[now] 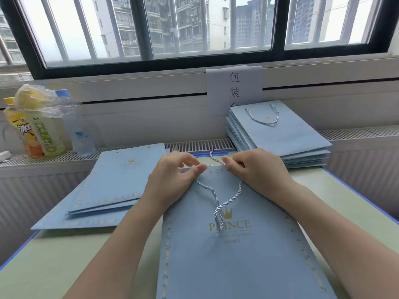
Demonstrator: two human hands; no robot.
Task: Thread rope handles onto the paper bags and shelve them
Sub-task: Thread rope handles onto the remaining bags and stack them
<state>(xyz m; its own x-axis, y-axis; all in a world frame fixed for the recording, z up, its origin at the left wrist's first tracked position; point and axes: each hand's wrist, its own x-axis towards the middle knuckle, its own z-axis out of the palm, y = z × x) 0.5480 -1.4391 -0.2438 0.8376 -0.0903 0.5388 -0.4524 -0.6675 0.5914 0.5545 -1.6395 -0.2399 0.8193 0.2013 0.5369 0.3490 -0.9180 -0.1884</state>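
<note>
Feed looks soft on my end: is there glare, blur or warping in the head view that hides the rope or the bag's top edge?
Head view: bright backlight from the window, no glare on the bag; wide-angle bending at the edges; bottles at left smeared; the rope and both hands at the top edge read clearly.

Pale blue paper bag point(237, 255) with gold crown print; blue-and-white twisted rope handle point(218, 203); green table point(54, 260).

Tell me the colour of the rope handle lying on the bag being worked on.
The rope handle is twisted light blue and white, clearest in the head view.
</note>
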